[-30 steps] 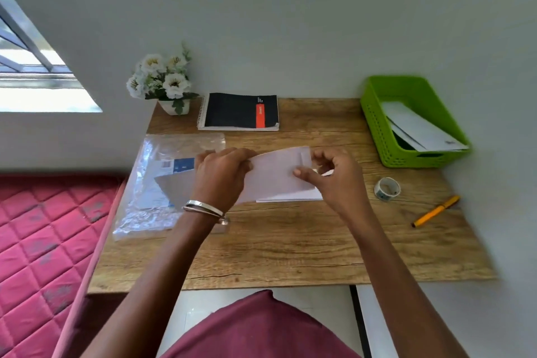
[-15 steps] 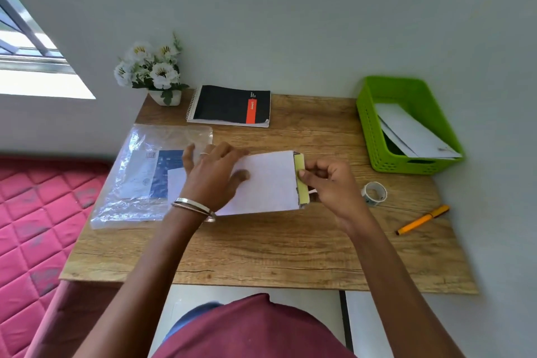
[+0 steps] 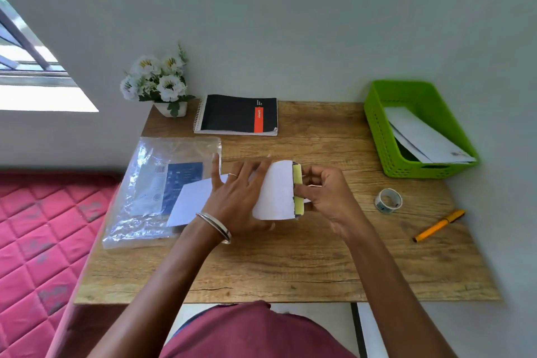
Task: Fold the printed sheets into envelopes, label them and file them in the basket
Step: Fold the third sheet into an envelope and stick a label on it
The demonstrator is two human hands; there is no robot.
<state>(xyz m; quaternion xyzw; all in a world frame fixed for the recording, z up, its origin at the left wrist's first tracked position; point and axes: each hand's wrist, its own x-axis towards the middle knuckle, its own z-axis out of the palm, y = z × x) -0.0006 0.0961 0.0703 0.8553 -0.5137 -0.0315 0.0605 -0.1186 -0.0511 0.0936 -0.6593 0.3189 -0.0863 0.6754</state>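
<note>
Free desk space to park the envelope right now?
Bare wood along the desk's near edge, below both hands. Also a strip between the notebook and the green basket. Crowded: plastic bag at left, tape roll and pen at right.

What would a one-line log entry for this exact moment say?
step: sealing envelope | left hand: pressing it flat on desk | right hand: pinching yellow strip at flap | basket: holds envelopes | pen, tape: untouched
</note>
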